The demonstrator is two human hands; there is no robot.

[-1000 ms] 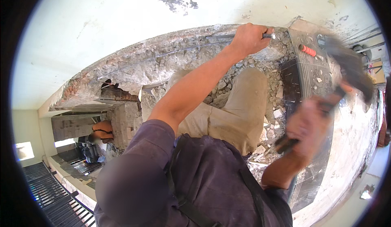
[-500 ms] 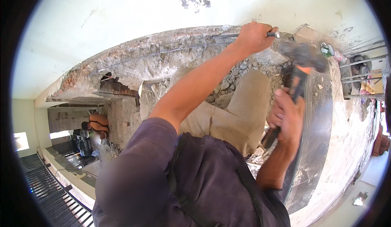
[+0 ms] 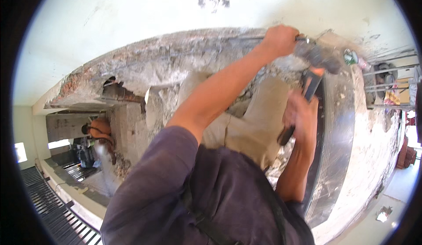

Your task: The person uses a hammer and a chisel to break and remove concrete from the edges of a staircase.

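My left hand (image 3: 281, 40) is closed round a metal chisel (image 3: 251, 37), which points left along the base of the pale wall. The chisel's tip lies against broken masonry. My right hand (image 3: 301, 113), blurred by motion, grips the dark handle of a hammer (image 3: 312, 81) with an orange band below its head. The hammer head is at the chisel's struck end, just right of my left fist; whether they touch I cannot tell. Beneath my arms are my knees in tan trousers (image 3: 259, 126), with loose rubble (image 3: 248, 91) around them.
Chipped concrete and brick (image 3: 127, 60) run along the wall's lower edge, with a dark hole (image 3: 116, 90) at left. A dark, shiny slab (image 3: 336, 144) lies to my right. Another person (image 3: 101, 128) works at far left, near a black railing (image 3: 50, 201). A metal rack (image 3: 391, 78) stands at right.
The hammer has swung left and down to the end of the chisel, and my right hand has come along with it. My left hand keeps its hold on the chisel, shifted slightly right.
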